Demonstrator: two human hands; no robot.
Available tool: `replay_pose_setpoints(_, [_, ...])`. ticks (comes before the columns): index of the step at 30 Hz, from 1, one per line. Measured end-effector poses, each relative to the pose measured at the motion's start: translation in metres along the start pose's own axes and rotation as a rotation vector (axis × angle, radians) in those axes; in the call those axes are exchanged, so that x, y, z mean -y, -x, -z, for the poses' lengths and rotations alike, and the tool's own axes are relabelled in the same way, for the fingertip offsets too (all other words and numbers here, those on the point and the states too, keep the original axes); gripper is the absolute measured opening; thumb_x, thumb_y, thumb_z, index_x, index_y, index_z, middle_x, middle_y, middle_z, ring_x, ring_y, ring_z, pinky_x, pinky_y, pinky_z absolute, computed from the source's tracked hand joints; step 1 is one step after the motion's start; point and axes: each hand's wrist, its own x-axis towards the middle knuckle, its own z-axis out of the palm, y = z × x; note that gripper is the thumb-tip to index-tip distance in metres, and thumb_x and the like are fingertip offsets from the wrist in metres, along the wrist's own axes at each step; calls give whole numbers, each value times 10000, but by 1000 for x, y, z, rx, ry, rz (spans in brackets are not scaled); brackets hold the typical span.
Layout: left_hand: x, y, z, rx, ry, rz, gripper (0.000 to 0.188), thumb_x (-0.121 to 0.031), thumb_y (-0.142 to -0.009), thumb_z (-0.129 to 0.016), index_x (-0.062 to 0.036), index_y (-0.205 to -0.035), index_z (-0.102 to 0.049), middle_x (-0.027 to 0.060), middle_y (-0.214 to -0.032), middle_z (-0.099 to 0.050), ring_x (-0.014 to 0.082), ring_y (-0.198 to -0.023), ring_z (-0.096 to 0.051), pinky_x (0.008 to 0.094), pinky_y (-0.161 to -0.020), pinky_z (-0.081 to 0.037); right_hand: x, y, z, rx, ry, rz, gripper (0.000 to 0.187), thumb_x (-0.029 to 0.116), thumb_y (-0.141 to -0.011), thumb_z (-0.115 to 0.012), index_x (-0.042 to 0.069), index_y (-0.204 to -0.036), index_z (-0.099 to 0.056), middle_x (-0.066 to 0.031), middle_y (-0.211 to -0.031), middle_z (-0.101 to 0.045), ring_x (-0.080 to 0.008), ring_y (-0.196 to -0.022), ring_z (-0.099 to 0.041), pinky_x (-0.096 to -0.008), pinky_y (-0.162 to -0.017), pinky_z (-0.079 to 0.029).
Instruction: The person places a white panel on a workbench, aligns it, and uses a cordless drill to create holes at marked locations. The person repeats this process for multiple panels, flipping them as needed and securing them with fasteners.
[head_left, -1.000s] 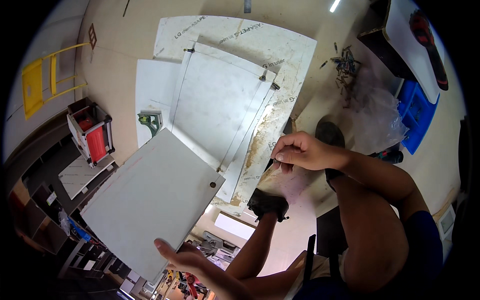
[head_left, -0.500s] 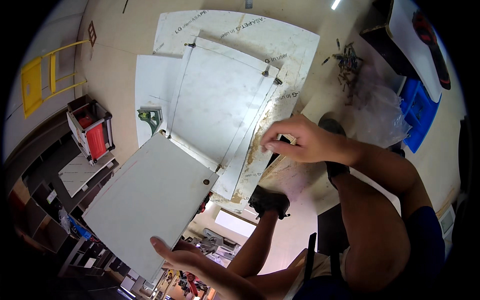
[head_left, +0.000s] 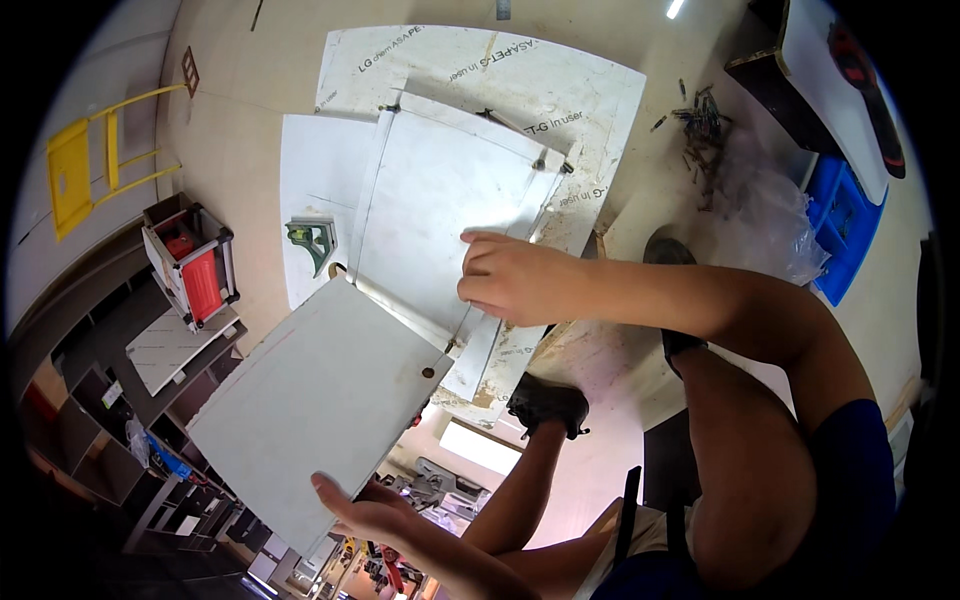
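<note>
The panel [head_left: 315,410] was in the left hand [head_left: 375,515], whose grip was clamped on its near edge, thumb across the face. Just beyond the panel lay the lined board [head_left: 440,190], the right hand [head_left: 525,285] over it with fingers curled; whether that grip held anything, I could not tell. The step looked like steadying the panel while the right hand attended to the board, and the next move seemed to call for a firm left hold and careful right fingers. Half a second earlier the right hand was farther right of the panel, off the board. Beyond the panel's far-left corner lay a green square [head_left: 318,238]; well to its right, a bag [head_left: 755,205].
</note>
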Motion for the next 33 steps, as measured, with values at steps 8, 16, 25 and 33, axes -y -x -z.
replay_pose_setpoints(8, [-7,17,7,-83,-50,10,695,-268,-873,-735,129,-1361,-439,270,-1289,-561,329,-1105,-636,399,-889,-577,14,10,-15,23,-9,-30,114,18,-833,-694,29,-854,-583,-101,-802,-554,-278,-878,-598,-496,-1154,-396])
replay_pose_setpoints(16, [-4,20,14,-50,-12,-30,703,-268,-869,-739,98,-1391,-441,257,-1303,-567,339,-1106,-638,419,-884,-580,17,11,-14,62,-22,-55,122,10,-823,-694,26,-860,-579,-101,-813,-558,-268,-897,-592,-487,-1170,-379])
replay_pose_setpoints(25, [6,12,24,-55,-23,5,620,-283,-896,-704,79,-1352,-491,216,-1234,-610,304,-1047,-659,362,-824,-581,24,19,-20,51,-13,-64,119,3,-811,-683,21,-871,-582,-95,-836,-560,-256,-932,-597,-489,-1163,-382])
replay_pose_setpoints(33, [12,13,28,-112,-8,3,612,-293,-905,-706,94,-1329,-494,207,-1186,-627,284,-978,-667,349,-735,-558,29,22,-24,31,-6,-65,169,0,-774,-710,21,-892,-592,-96,-850,-566,-273,-952,-593,-494,-1161,-384])
